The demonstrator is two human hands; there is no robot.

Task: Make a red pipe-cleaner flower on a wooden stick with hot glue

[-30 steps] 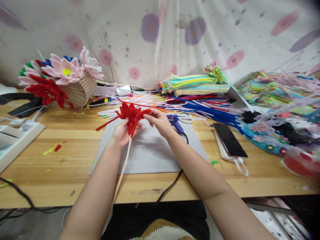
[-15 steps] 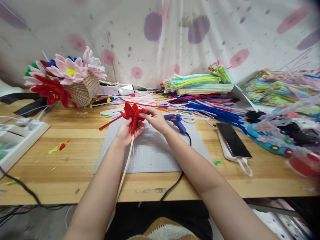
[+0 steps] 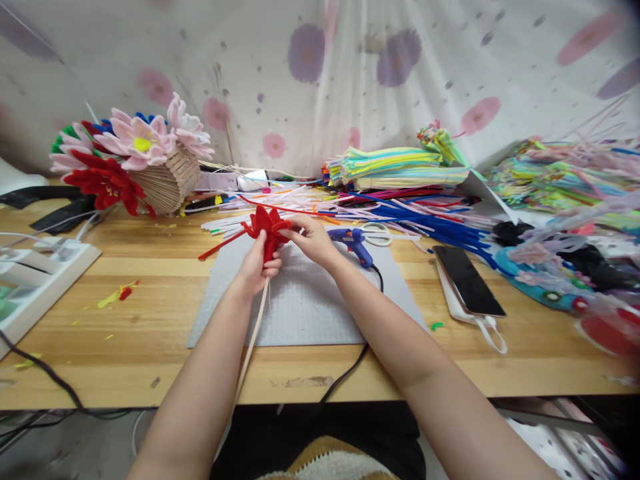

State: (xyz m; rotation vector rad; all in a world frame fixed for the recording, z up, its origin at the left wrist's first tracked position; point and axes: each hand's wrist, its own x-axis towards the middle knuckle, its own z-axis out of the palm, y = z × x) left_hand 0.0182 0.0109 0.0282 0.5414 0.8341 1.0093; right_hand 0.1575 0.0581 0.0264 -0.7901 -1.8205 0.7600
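Note:
A red fuzzy pipe-cleaner flower point(image 3: 265, 221) is held up over the grey cutting mat point(image 3: 315, 313). My left hand point(image 3: 257, 263) is closed around its base, thumb against the lower petals. From under that hand a long pale stem point(image 3: 255, 331) runs down past the table's front edge. On the flower's right side, my right hand point(image 3: 311, 239) pinches a petal between thumb and fingers. Right of that hand, a blue glue gun point(image 3: 354, 243) lies on the mat near white-handled scissors point(image 3: 376, 233).
Loose pipe cleaners point(image 3: 430, 227) and bundled ones point(image 3: 400, 167) lie along the back. At right are a phone point(image 3: 470, 280) and plastic-wrapped items. A basket of fuzzy flowers point(image 3: 143, 143) lies back left, above a white power strip point(image 3: 45, 273). A black cord crosses the front edge.
My left hand has turned and wrapped its fingers further around the flower's base, covering the lower red part. The flower has shifted slightly; my right hand stays at its petal.

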